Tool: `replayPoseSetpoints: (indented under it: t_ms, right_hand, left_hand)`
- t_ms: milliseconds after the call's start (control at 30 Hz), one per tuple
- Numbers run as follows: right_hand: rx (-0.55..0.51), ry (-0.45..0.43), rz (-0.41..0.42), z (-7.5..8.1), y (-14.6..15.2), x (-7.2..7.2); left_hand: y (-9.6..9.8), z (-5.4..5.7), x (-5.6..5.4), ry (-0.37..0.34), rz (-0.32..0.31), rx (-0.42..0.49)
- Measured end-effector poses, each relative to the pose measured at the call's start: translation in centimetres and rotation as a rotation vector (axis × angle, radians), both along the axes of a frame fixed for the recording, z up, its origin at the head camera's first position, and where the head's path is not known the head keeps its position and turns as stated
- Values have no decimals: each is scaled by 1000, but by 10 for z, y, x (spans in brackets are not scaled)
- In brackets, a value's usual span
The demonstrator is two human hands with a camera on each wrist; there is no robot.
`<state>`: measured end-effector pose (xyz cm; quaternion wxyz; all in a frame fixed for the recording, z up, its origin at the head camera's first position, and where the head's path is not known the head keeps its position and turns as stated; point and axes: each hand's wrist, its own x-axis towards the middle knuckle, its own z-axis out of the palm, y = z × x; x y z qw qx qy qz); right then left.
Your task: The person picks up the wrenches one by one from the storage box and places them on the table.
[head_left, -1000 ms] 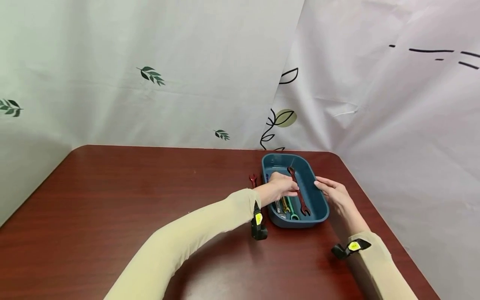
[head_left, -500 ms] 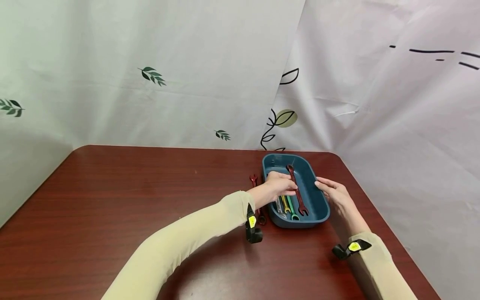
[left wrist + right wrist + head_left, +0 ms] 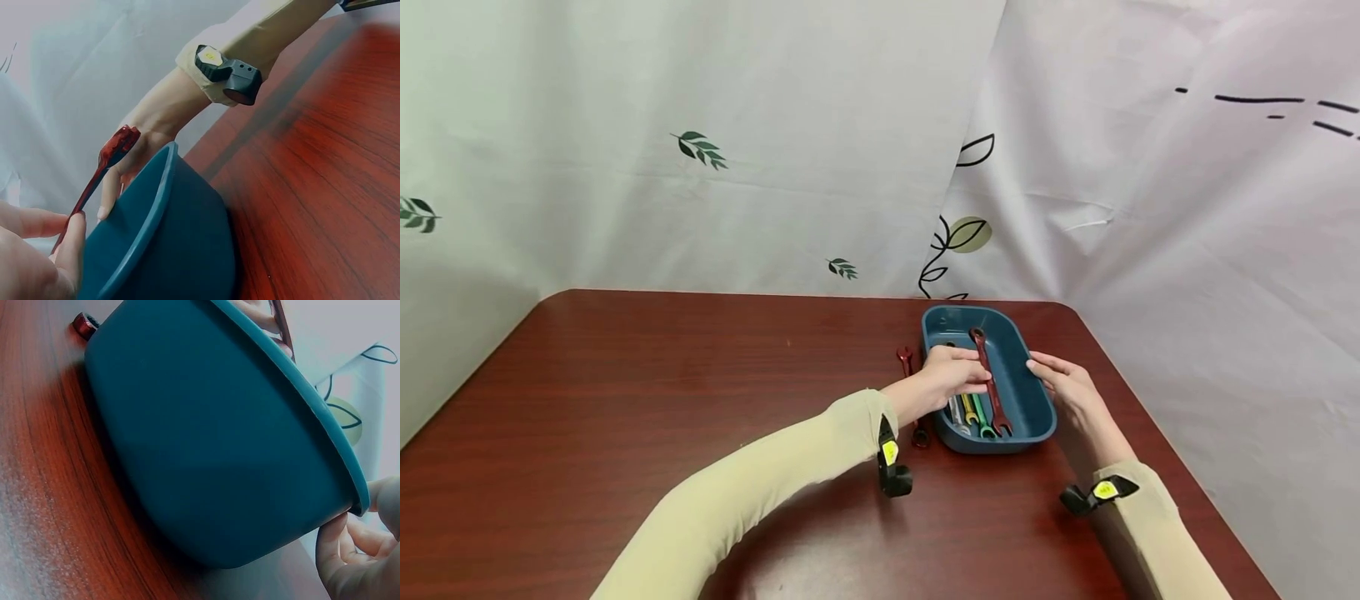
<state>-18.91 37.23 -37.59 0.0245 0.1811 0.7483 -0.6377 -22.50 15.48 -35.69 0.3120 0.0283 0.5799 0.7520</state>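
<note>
Well, it looks mostly done: silver [image 3: 956, 412], yellow [image 3: 970, 408] and green [image 3: 982, 417] wrenches lie at seven o'clock in the blue box [image 3: 1032, 404]. The left hand [image 3: 951, 373] pinches a dark red wrench [image 3: 997, 407] over the middle; the right hand [image 3: 1075, 402] grips the box at three o'clock. Another red wrench [image 3: 906, 360], outside at nine o'clock, seems left.

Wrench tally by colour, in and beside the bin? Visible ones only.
Red: 2 (held wrench, loose wrench beside bin)
Green wrench: 1
Yellow wrench: 1
Silver wrench: 1
Total: 5 visible; left hand may hide more
</note>
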Motion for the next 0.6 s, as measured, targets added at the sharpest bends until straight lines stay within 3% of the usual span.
replayPoseSetpoints:
  t_ms: [167,333,600]
  right_hand:
    - [-10,-4,6,1,1,0]
    - [-11,1,8,3,0,0]
    - [-54,1,-9,3,-2,1]
  left_hand:
    - [-5,-2,1,25,17,8]
    - [-10,-6,-2,10,48,36]
    - [-19,-5,-3,0,47,77]
